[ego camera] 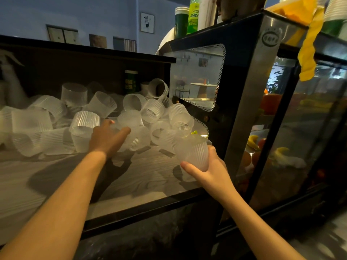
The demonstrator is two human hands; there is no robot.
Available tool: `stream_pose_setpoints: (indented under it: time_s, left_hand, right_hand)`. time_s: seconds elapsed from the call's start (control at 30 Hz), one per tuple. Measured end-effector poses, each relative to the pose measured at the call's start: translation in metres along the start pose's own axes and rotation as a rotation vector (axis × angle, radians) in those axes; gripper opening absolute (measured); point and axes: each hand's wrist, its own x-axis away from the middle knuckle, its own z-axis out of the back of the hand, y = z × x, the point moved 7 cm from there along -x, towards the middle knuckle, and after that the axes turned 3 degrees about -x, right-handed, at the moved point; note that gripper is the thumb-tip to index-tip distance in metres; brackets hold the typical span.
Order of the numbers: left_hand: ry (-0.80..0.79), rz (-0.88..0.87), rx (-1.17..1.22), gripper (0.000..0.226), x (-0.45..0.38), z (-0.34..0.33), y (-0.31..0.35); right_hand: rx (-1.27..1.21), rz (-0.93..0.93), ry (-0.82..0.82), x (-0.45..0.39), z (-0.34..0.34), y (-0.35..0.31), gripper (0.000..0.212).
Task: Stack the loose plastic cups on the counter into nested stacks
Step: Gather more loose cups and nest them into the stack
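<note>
Currently right hand (210, 169) grips frosted ribbed plastic cup (193, 154) at 4 o'clock; left hand (108, 137) closes on a cup in the loose pile (56, 117) at 10 o'clock. Align rims squarely before nesting.

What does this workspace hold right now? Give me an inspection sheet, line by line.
Surface: pale wood-grain counter with a dark front edge; its near part carries only shadows.
Job's things: pile of loose ribbed plastic cups heaped along the back, most on their sides, none visibly nested there.
Clutter: spray bottle at far left; dark green canister behind the pile.
Hands: left hand reaches into the pile, fingers around a cup; right hand holds a held cup, possibly a short stack, above the counter's right end.
Cables: nothing seen.
Surroundings: glass display case at right with fruit inside; green bottle on top; framed pictures on the far wall.
</note>
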Motion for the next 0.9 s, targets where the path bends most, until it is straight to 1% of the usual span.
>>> stream_pose_setpoints:
  time_s: [0.07,0.13,0.17,0.2,0.23,0.27,0.3,0.33,0.37,0.47,0.53,0.6,0.7,0.8,0.9]
  left_hand:
    - [0.049,0.005,0.14,0.056,0.003,0.006,0.004]
    - [0.101,-0.062,0.277,0.041,0.01,0.011,0.016]
    - [0.086,-0.095,0.358,0.04,0.015,0.013,0.024]
    - [0.039,-0.114,0.456,0.044,0.018,0.011,0.029]
    - [-0.051,-0.131,0.554,0.045,0.021,0.006,0.036]
    - [-0.156,-0.151,0.635,0.041,0.025,-0.001,0.044]
    - [-0.256,-0.173,0.667,0.036,0.031,-0.009,0.051]
    - [-0.339,-0.204,0.661,0.035,0.037,-0.017,0.055]
    - [-0.402,-0.239,0.607,0.037,0.043,-0.025,0.06]
    - [-0.487,-0.426,0.38,0.046,0.062,-0.045,0.07]
    - [-0.476,-0.524,0.348,0.047,0.072,-0.051,0.08]
    - [-0.424,-0.589,0.345,0.047,0.076,-0.05,0.088]
    - [-0.383,-0.599,0.332,0.047,0.073,-0.05,0.084]
    - [-0.392,-0.618,0.295,0.057,0.076,-0.055,0.082]
    - [-0.386,-0.601,0.414,0.056,0.079,-0.052,0.084]
  right_hand:
    - [0.006,0.01,-0.021,0.0,-0.003,-0.001,0.075]
    - [0.031,0.018,-0.045,-0.002,-0.005,-0.001,0.077]
    - [0.051,0.02,-0.06,-0.003,-0.006,-0.001,0.081]
    - [0.071,0.025,-0.074,-0.003,-0.008,-0.002,0.086]
    - [0.087,0.035,-0.083,-0.003,-0.01,-0.003,0.09]
    - [0.103,0.047,-0.081,-0.003,-0.011,-0.004,0.093]
    - [0.126,0.061,-0.07,-0.002,-0.011,-0.005,0.094]
    - [0.154,0.076,-0.054,-0.002,-0.011,-0.007,0.094]
    - [0.187,0.089,-0.039,-0.001,-0.011,-0.009,0.093]
    - [0.278,0.15,-0.024,0.002,-0.014,-0.015,0.09]
    - [0.33,0.21,-0.025,0.004,-0.019,-0.019,0.09]
    - [0.377,0.252,-0.031,0.005,-0.023,-0.021,0.091]
    - [0.396,0.295,-0.058,0.005,-0.024,-0.025,0.091]
    - [0.379,0.291,-0.081,0.006,-0.024,-0.029,0.096]
    - [0.316,0.26,-0.097,0.004,-0.024,-0.029,0.098]
